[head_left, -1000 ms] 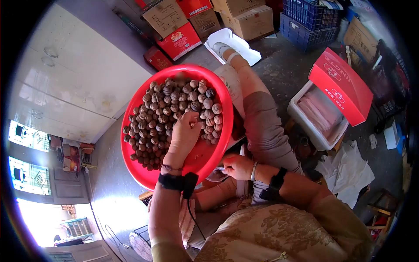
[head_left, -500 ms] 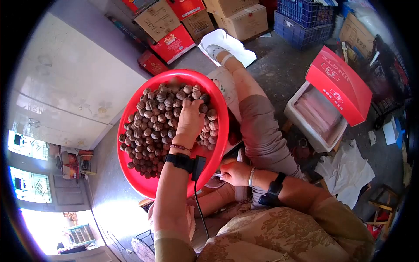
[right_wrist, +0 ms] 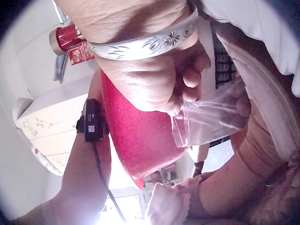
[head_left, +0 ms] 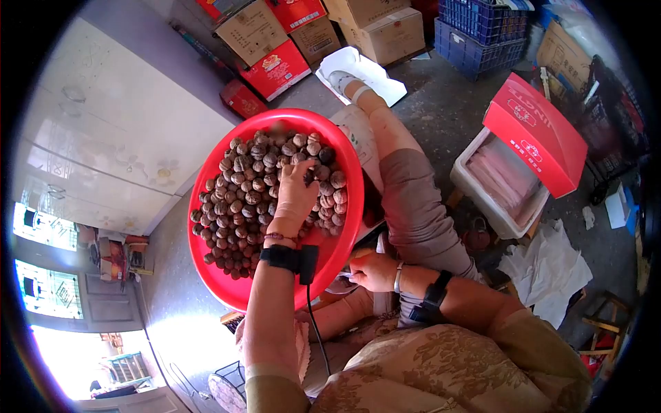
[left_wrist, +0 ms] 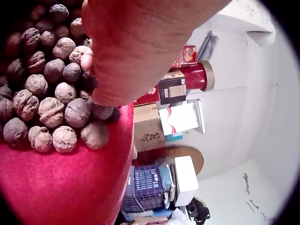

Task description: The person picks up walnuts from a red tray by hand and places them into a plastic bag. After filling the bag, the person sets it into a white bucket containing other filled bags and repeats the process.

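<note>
A wide red basin (head_left: 329, 256) holds a heap of brown walnuts (head_left: 237, 199). My left hand (head_left: 295, 196) reaches over its rim into the heap, with thumb and fingers curled round a dark walnut (head_left: 308, 177). In the left wrist view the palm (left_wrist: 136, 47) covers most of that grip, while loose walnuts (left_wrist: 51, 110) lie beside it. Below the basin's near right edge, my right hand (head_left: 375, 272) pinches the mouth of a clear plastic bag (right_wrist: 211, 117). The bag hangs beside a leg, and roundish shapes show through its lower part.
A white foam box (head_left: 506, 224) with a red lid (head_left: 533, 134) propped on it stands at the right. Crumpled white sheeting (head_left: 551, 272) lies near it. Cartons (head_left: 385, 38) and blue crates (head_left: 478, 45) are stacked at the back; white cabinets (head_left: 103, 124) line the left.
My left hand has reached forward among the walnuts, then drawn back slightly with a dark walnut in its fingers. The right hand keeps its hold on the bag. The head view has shifted slightly.
</note>
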{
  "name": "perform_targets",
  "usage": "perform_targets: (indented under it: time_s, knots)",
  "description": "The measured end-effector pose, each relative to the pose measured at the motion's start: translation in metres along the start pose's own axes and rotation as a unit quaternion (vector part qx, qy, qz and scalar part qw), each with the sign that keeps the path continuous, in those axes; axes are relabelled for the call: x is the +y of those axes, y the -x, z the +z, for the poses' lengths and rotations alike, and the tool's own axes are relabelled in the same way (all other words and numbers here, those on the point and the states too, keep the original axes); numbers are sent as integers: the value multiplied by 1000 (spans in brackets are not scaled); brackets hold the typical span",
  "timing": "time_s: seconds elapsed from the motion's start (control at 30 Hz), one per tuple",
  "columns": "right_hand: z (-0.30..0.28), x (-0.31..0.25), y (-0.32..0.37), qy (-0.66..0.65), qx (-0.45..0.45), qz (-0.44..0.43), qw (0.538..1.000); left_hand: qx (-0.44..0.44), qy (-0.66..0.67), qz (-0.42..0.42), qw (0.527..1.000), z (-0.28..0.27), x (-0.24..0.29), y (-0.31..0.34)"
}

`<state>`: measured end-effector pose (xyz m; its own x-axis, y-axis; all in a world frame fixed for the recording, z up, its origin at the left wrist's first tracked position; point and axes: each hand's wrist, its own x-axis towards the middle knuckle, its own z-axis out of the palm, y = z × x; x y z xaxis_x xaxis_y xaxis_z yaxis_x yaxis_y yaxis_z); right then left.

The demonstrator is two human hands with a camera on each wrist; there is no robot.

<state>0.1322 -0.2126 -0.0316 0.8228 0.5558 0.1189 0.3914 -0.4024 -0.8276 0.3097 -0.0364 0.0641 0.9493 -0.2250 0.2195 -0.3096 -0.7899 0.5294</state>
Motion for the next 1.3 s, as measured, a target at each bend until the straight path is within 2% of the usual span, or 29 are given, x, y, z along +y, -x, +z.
perform_targets:
  time_s: [0.27,0.37,0.4,0.43,0.47,0.5,0.57,0.63,0.7,0.73,0.8,0.83,0.87,0.9,0.97,1.03,1.17,1.23,1.3]
  knots:
    - [5,7,-1,1,13,-8,1000,-11,-45,34,998,0,14,-6]
    - [3,6,-1,0,14,-8,1000,40,-51,49,997,-3,11,-6]
    - [1,4,-1,-1,7,-5,1000,30,136,-91,986,-9,17,-5]
    - [0,3,-1,-2,-1,-2,1000,20,316,-226,921,-14,20,-4]
    - [0,3,-1,-2,-1,-2,1000,42,446,-213,868,-15,13,0]
    - [-1,2,-1,0,2,-7,1000,43,446,-213,868,-18,12,3]
    - [-1,1,-1,2,5,-13,1000,6,609,-185,771,-24,11,9]
    - [-1,0,-1,-4,-3,-1,1000,-21,628,-182,756,-29,11,15]
    - [1,4,0,3,2,-18,1000,-46,635,-238,733,-31,11,19]
    - [2,6,0,9,8,-36,999,-45,635,-238,733,-30,10,20]
    - [5,9,0,11,10,-37,999,-106,403,-226,881,-26,6,21]
    - [6,10,0,12,12,-37,999,-106,403,-226,881,-23,6,22]
    - [6,10,0,13,12,-37,999,-110,259,-161,946,-17,7,22]
    - [6,11,-1,9,10,-36,999,-112,108,-92,984,-11,6,23]
    - [6,11,0,4,6,-34,999,-146,92,-90,981,0,-7,22]
    - [4,8,0,10,6,-28,1000,-133,21,-6,991,3,-2,21]
    - [5,6,-1,11,-9,-1,1000,-151,25,-15,988,-6,24,25]
    - [5,5,-1,11,-3,-2,1000,-121,11,62,991,-2,16,26]
    - [4,5,-1,11,3,-9,1000,-136,36,36,989,-1,7,22]
